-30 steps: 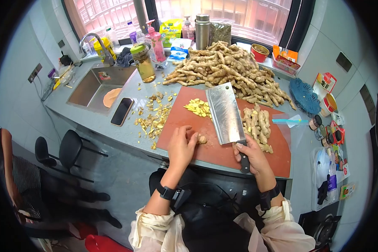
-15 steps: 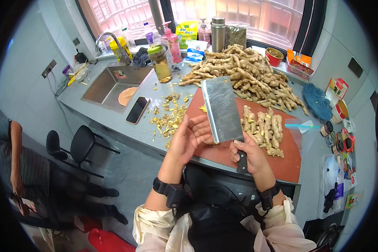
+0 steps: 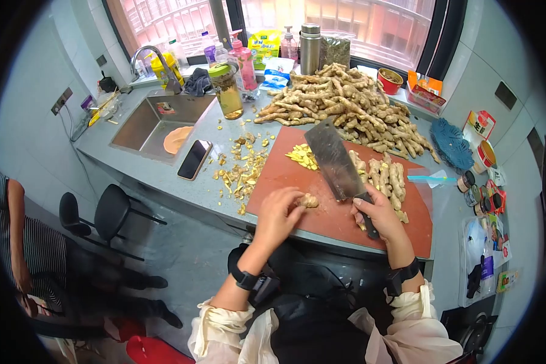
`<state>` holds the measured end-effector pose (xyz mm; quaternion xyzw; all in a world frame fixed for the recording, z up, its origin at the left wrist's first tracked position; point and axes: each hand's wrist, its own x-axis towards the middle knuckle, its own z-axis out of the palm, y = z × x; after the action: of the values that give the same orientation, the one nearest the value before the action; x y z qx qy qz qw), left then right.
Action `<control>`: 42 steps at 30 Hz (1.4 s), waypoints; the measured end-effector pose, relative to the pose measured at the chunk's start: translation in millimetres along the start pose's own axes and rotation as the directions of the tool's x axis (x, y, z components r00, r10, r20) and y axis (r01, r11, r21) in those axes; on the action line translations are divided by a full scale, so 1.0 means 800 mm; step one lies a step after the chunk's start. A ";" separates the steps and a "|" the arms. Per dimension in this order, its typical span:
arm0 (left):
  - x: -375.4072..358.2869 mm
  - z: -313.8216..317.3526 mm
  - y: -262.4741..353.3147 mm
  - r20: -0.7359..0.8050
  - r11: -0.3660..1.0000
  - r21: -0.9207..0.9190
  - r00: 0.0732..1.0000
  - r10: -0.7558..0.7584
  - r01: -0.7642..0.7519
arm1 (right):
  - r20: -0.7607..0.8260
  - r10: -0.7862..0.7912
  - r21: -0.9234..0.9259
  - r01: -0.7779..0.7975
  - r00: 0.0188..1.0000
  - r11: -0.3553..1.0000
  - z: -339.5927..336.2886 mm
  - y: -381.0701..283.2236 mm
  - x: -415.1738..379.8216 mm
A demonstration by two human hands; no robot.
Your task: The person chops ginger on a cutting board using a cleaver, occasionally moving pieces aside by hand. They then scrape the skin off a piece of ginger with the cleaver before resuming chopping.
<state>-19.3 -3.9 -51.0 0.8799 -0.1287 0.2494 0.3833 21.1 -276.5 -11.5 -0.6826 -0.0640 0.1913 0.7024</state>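
Note:
A broad cleaver (image 3: 333,159) is in my right hand (image 3: 379,212), closed round its black handle, with the blade tilted over the red cutting board (image 3: 358,227). My left hand (image 3: 279,212) has its fingers closed at a small piece of ginger (image 3: 309,201) near the board's front left. Thin yellow ginger slices (image 3: 301,156) lie in a small heap behind that piece, left of the blade. Several whole ginger roots (image 3: 389,179) rest on the board to the right, partly hidden by the cleaver and my right hand.
A large ginger pile (image 3: 346,100) rises behind the board. Ginger scraps (image 3: 246,173), a phone (image 3: 195,159) and a lidded drink bottle (image 3: 227,94) stand left, beside the sink (image 3: 141,130). A blue dish (image 3: 450,142) and small jars (image 3: 472,194) sit right. Another person (image 3: 42,242) is at far left.
My left hand has gone from open beside the blade down to the ginger piece. The cleaver has tilted and lowered rightward, uncovering the yellow slices.

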 end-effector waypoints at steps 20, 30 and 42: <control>-0.015 0.051 -0.017 -0.280 0.999 0.033 0.960 -0.020 0.031 | 0.137 -0.139 -0.905 0.181 0.981 0.386 0.025 -0.038 -0.017; -0.016 0.052 -0.017 -0.270 0.997 0.050 0.962 -0.047 0.063 | 0.136 -0.221 -0.883 0.219 0.966 0.415 0.044 -0.058 -0.014; -0.011 0.051 -0.018 -0.287 0.998 0.025 0.957 -0.049 0.059 | 0.176 -0.039 -0.936 0.179 0.984 0.302 0.046 -0.061 0.000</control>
<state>-6.9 -24.4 -88.3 0.8440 -0.0434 0.3657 0.3900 16.9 -242.0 39.1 -0.9457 -0.2520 0.1092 0.1737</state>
